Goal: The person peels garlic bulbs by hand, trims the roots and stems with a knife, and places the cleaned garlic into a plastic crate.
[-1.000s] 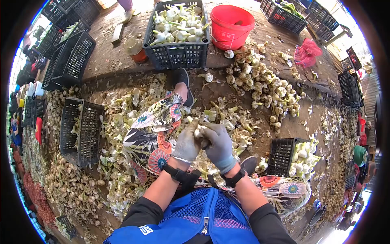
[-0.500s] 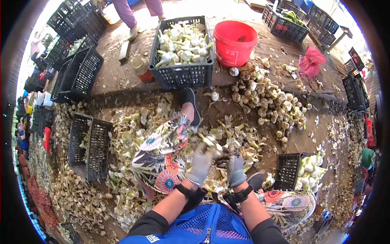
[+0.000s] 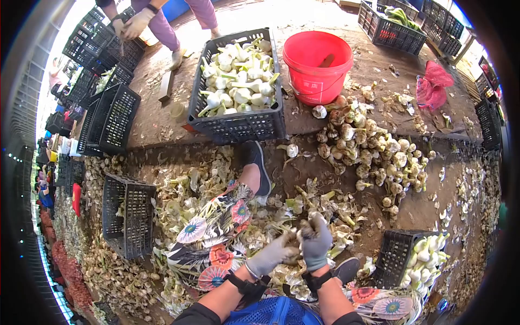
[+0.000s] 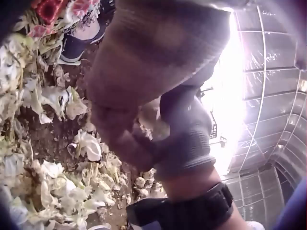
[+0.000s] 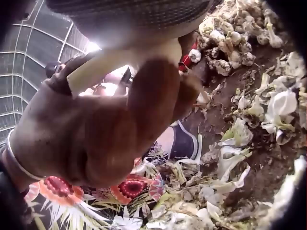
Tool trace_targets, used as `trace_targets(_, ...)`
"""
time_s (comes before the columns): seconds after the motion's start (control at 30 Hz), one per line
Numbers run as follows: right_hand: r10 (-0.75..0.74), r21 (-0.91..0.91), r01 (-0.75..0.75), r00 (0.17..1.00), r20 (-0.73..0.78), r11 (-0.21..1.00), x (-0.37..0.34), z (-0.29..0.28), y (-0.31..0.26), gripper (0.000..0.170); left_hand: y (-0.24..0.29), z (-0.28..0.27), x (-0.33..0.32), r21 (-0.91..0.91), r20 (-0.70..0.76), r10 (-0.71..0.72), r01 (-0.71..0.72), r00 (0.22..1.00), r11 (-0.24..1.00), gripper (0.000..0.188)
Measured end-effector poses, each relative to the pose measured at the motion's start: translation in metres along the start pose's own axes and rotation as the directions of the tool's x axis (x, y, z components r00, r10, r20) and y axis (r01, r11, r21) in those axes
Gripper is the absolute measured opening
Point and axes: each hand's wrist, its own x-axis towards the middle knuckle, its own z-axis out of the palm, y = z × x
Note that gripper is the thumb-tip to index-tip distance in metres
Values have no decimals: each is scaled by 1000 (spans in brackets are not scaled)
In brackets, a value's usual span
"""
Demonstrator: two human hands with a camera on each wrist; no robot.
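In the head view my gloved left hand (image 3: 273,255) and gloved right hand (image 3: 316,244) meet low over the heap of husks between my legs. Between them is a garlic bulb (image 5: 165,49), its pale cut stem (image 5: 93,72) showing in the right wrist view. My left hand's fingers curl round the garlic, and my right hand's bent fingers grip it from the other side. Seen from the left wrist, a pale bit of the bulb (image 4: 151,115) shows between the gloves. The gloves hide most of it in the head view.
Ahead stand a black crate (image 3: 238,127) full of trimmed garlic and a red bucket (image 3: 318,81). Untrimmed garlic (image 3: 374,146) is piled front right. A smaller crate (image 3: 398,257) of garlic sits by my right foot, another black crate (image 3: 130,216) at left. Another person's hands (image 3: 135,24) show top left.
Half a second ago my hands were apart, the left holding a stemmed garlic bulb; now they have come together on it. The view has tilted upward, and another person's hands have entered at top left.
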Motion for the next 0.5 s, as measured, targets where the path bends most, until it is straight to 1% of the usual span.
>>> trace_targets(0.03,-93,-22,92,996,-10,995,-2,8,11,39,-25,-9,10,-57,24,-110,111,994,992,49)
trace_targets(0.1,-193,-124,192,981,6,973,-4,7,6,42,-34,-4,20,-115,-53,-10,4,999,993,49)
trace_targets(0.13,-182,-122,182,983,12,976,-4,9,10,42,-44,-3,23,-120,-56,-22,15,998,993,49)
trace_targets(0.2,-141,-76,140,990,-8,987,-5,11,19,46,-55,0,28,-201,-142,9,-38,990,979,49)
trace_targets(0.23,-131,-75,130,991,-7,989,-4,11,23,46,-60,1,30,-202,-142,-1,-28,990,979,49)
trace_targets(0.3,-51,24,51,998,23,998,-3,11,29,45,-41,11,26,-59,-190,61,-73,980,996,40)
trace_targets(0.33,-42,54,40,998,39,998,-6,12,34,46,-33,16,27,-62,-190,55,-68,980,996,40)
trace_targets(0.37,-37,52,35,999,40,998,-6,10,32,46,-26,21,27,27,-279,39,-32,960,999,34)
trace_targets(0.4,26,127,-33,998,52,991,-5,8,28,50,-23,25,27,114,-366,32,10,930,993,28)
trace_targets(0.43,88,200,-100,994,70,975,-4,7,25,53,-25,25,27,113,-363,31,11,931,994,28)
trace_targets(0.47,147,209,-160,986,80,965,-4,8,24,48,-29,25,27,101,-362,20,18,932,995,29)
trace_targets(0.5,146,207,-160,986,80,965,-3,6,19,48,-33,24,28,90,-361,11,23,932,996,29)
